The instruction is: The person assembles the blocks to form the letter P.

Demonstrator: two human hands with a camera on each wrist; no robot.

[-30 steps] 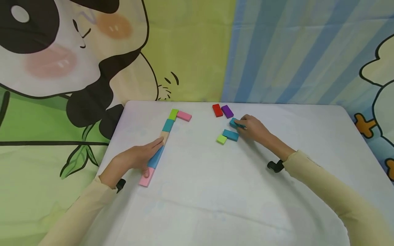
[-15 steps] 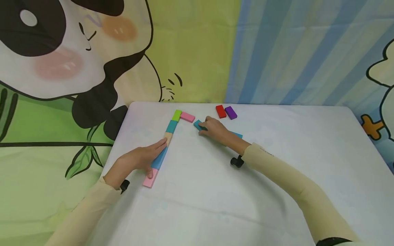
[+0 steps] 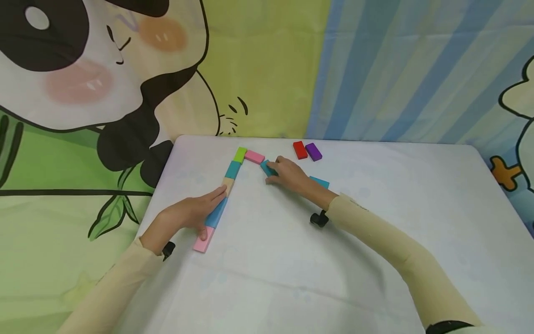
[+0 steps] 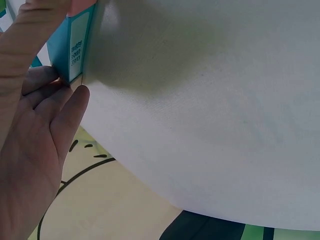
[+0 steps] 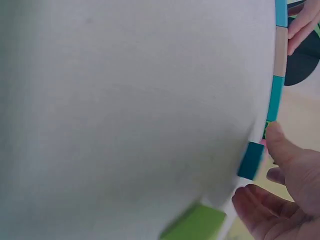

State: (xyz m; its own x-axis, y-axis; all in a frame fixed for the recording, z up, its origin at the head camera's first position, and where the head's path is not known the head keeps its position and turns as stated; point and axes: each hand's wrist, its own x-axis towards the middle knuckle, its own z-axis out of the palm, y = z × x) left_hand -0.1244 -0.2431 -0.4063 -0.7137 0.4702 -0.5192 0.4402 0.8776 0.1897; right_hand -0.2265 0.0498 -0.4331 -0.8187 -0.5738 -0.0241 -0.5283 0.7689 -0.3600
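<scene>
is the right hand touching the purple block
Apart. The head view shows white tabletop between the right hand and the purple block, which lies farther back, beside the red block.

teal block (image 3: 266, 168) — slanted beside one pink block (image 3: 254, 156); long block row (image 3: 216, 214) (lime-tipped) — straight.

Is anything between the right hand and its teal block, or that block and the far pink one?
Nothing visible. The right hand is on the teal block, whose far end sits right by the far pink block; whether they touch is unclear. The red block and purple block lie off to the right.
</scene>
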